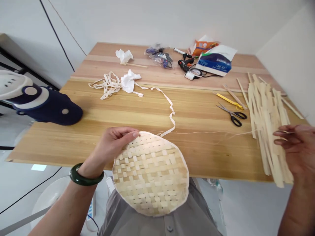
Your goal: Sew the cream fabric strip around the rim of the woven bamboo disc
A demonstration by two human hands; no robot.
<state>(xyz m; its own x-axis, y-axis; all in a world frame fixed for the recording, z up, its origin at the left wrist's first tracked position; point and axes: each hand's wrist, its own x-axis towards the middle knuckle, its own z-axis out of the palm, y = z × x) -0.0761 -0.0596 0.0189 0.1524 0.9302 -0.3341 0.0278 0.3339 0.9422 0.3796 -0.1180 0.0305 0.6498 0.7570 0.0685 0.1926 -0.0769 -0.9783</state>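
Observation:
My left hand [120,139] pinches the upper-left rim of a round woven bamboo panel [152,173], thumb on its face. The panel tilts toward me over my lap, its rim edged with white cloth tape. A loose length of the same tape [171,111] trails from its top edge across the table. A thin pale thread [197,132] stretches from the top rim to my right hand [295,144], which is raised at the far right with its fingers closed on it. Whether a needle is between those fingers cannot be made out. Behind that hand lie flat bamboo strips [265,121].
Black-handled scissors [233,116] and a yellow tool [227,100] lie left of the strips. Bundled tape [108,85] and crumpled tissue [129,81] sit farther back. A glue gun [185,64] and a tissue box [215,62] stand at the rear. A dark blue bottle [49,105] is at left.

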